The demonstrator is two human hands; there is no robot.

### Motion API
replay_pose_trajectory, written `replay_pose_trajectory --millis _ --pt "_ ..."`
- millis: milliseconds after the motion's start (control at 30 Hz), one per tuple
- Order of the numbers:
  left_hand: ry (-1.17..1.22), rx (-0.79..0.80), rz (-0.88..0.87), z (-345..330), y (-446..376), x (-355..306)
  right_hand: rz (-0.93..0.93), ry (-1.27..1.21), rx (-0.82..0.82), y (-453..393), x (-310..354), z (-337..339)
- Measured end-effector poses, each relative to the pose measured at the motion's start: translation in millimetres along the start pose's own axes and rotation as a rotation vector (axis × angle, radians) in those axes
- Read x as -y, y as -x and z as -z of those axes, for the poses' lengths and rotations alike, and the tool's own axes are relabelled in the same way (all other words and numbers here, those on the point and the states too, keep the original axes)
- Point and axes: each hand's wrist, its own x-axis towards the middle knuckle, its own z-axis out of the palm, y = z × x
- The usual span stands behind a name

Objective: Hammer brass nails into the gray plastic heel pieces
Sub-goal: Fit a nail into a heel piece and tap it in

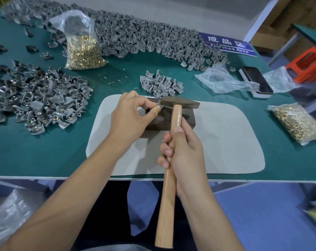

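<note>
My right hand (185,151) grips the wooden handle of a hammer (169,160). Its dark metal head (180,104) lies over a dark block (164,120) on a pale mat (226,142). My left hand (130,116) pinches a small gray heel piece (158,104) on the block, right at the hammer head, with a bandage on the fingertip. A small heap of gray heel pieces (160,84) lies just beyond the block. An upright bag of brass nails (82,51) stands at the back left.
A big heap of gray pieces with brass nails (41,102) lies left. A long band of gray pieces (135,38) runs along the back. A second nail bag (298,124), a phone (256,80), crumpled plastic (224,80) and a blue sign (227,44) lie right.
</note>
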Motion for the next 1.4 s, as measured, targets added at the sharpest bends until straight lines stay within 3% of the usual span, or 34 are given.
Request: replay_pose_trajectory --millis 600,667,733,867,1033,1167,1267,1333,1400 --pt "-0.008 -0.003 0.028 2 3 -2 0.099 0.11 -0.025 -17 8 20" --pt "-0.01 0.002 0.038 2 3 -1 0.166 0.27 -0.129 -34 22 35" --pt "-0.008 0.006 0.047 2 3 -2 0.255 0.581 -0.227 -55 37 53" --pt "0.004 0.011 0.045 1 1 -2 0.338 1.179 -0.278 -85 49 77" --pt "0.007 0.012 0.04 2 1 2 0.344 1.34 -0.164 -98 31 76" --pt "0.009 0.009 0.036 0 1 2 0.353 1.501 -0.183 -98 31 75" --pt "0.016 0.011 0.039 0 2 2 0.405 1.685 -0.288 -96 41 72" --pt "0.026 0.01 0.038 0 2 1 0.565 1.498 -0.31 -95 46 63" --pt "0.033 0.005 0.038 0 1 1 0.675 1.137 -0.112 -93 47 46"
